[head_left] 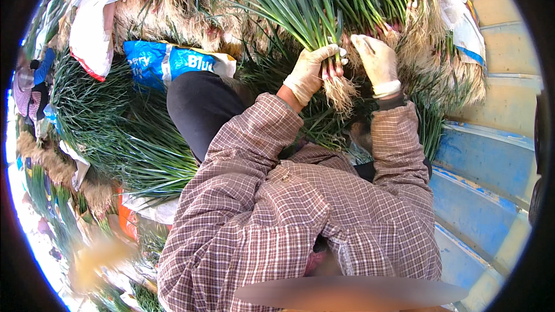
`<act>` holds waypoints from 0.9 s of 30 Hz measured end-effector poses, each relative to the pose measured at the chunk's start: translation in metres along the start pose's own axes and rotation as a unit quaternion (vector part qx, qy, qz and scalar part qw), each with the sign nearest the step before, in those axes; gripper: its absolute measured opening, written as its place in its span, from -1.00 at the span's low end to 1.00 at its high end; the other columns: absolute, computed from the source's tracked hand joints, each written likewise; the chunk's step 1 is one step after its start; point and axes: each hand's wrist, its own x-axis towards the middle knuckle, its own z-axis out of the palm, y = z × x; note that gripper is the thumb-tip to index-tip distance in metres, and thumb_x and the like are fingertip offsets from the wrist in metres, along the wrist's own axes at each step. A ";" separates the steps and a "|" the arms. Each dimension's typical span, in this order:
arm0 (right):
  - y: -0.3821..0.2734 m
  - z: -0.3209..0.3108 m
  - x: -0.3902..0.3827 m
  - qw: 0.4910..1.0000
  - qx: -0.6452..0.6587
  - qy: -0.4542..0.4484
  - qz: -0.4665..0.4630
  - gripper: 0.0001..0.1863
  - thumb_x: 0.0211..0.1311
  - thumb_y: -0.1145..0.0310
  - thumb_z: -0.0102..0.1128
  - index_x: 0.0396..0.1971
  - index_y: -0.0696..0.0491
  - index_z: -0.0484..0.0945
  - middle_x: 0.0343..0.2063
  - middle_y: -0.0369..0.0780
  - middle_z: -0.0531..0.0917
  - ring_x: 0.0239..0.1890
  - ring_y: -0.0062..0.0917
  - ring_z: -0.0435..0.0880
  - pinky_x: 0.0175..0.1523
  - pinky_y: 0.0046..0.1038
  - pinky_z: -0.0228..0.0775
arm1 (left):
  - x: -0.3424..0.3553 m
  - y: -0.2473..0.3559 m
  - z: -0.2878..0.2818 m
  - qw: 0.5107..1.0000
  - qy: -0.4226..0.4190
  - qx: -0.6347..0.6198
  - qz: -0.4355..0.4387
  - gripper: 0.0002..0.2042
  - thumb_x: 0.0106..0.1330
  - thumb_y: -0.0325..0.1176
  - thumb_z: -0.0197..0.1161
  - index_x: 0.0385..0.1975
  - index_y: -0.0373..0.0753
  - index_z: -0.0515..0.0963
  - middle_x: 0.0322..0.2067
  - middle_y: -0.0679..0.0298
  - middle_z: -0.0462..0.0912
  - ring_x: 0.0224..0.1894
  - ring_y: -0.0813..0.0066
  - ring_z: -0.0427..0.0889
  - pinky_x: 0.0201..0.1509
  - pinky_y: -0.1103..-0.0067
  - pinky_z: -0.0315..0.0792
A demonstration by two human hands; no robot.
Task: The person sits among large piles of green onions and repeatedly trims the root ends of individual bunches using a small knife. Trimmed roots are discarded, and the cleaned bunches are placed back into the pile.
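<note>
My left hand point(312, 72), in a pale glove, is closed round a bunch of green onions point(315, 23) just above the bulbs. The long green leaves fan out away from me, and the reddish-white bulbs and stringy roots point(339, 92) hang toward me below the fingers. Beside it, a short way to the right, my gloved right hand point(376, 63) is raised with its fingertips pinched together. Whatever the pinch may hold is too small to make out. Right behind that hand lie more green onions point(399, 6), their roots turned toward the right.
Heaps of green onions point(110, 104) spread to my left, with dense roots point(173, 20) piled at the far side. A blue plastic bag point(153, 63) lies by my knee, a white sack point(98, 29) beyond it. Blue and yellow ribbed panels point(480, 156) stand at right. Another person point(37, 81) is at far left.
</note>
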 end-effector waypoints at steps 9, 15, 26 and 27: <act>-0.042 0.040 -0.032 0.869 0.470 0.114 0.104 -0.77 0.33 0.29 0.12 -0.23 0.16 0.56 -0.36 -0.27 0.59 -0.35 -0.61 0.54 -0.15 -0.53 0.42 | -0.004 0.003 0.016 0.989 0.132 0.046 0.044 -0.90 0.28 -0.40 0.18 -0.41 -0.29 0.55 -0.60 0.28 0.58 -0.70 0.58 0.48 -0.63 0.67 0.42; 0.027 -0.019 -0.111 0.946 0.241 -0.147 0.157 -0.83 0.34 0.37 0.08 -0.16 0.04 0.59 -0.38 -0.25 0.63 -0.30 -0.46 0.60 -0.11 -0.36 0.46 | 0.005 0.009 -0.002 0.996 0.089 -0.025 0.007 -0.87 0.27 -0.42 0.18 -0.28 -0.33 0.56 -0.59 0.31 0.56 -0.62 0.54 0.51 -0.60 0.64 0.40; 0.031 0.017 -0.005 0.978 -0.196 0.012 0.072 -0.68 0.26 0.11 0.11 -0.17 0.02 0.61 -0.19 -0.14 0.66 -0.14 -0.26 0.63 -0.02 -0.32 0.44 | 0.004 0.016 -0.007 0.999 0.044 0.009 -0.023 -0.74 0.23 -0.45 0.24 -0.09 -0.33 0.56 -0.60 0.37 0.54 -0.63 0.61 0.50 -0.58 0.69 0.43; 0.035 0.022 0.000 0.976 -0.190 -0.010 0.109 -0.67 0.23 0.09 0.13 -0.18 0.02 0.62 -0.21 -0.13 0.66 -0.14 -0.24 0.63 -0.03 -0.30 0.44 | 0.004 0.016 -0.008 0.999 0.048 0.009 -0.024 -0.74 0.24 -0.44 0.24 -0.08 -0.33 0.55 -0.60 0.37 0.54 -0.64 0.61 0.50 -0.59 0.69 0.42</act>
